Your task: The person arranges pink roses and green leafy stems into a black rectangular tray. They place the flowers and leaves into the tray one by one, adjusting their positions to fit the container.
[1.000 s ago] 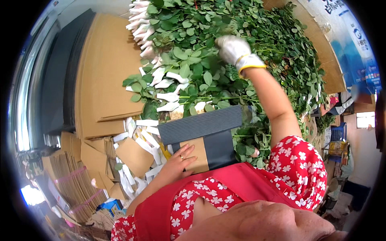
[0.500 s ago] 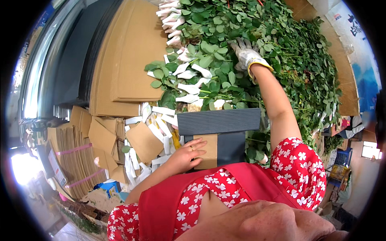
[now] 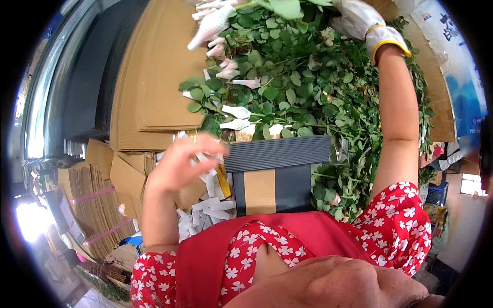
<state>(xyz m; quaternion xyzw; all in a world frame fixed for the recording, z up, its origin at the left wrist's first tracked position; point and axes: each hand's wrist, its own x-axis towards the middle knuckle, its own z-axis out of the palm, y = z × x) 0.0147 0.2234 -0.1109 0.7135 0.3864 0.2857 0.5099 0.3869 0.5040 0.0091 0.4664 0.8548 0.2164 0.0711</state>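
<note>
My right hand (image 3: 361,21), in a white work glove with a yellow cuff, is raised over the far side of the flower pile. It is closed around the leafy stem of a rose (image 3: 210,26), whose bud sits in a white sleeve and points left; the grip is partly cut off by the upper edge. My bare left hand (image 3: 182,161), slightly blurred, is lifted left of the black ridged board (image 3: 277,153), fingers apart and holding nothing. More sleeved roses (image 3: 236,111) lie on the leafy pile (image 3: 318,87) beyond the board.
Tall stacks of brown cardboard (image 3: 159,72) and dark sheets (image 3: 87,82) stand at the left. Loose white sleeves (image 3: 210,208) lie beside the black box with a brown strip (image 3: 260,192) before me. Bundled cardboard (image 3: 87,197) is at lower left.
My right hand has moved up and to the right from among the leaves, now with a rose in it. My left hand has left the board's brown strip and swung up and left.
</note>
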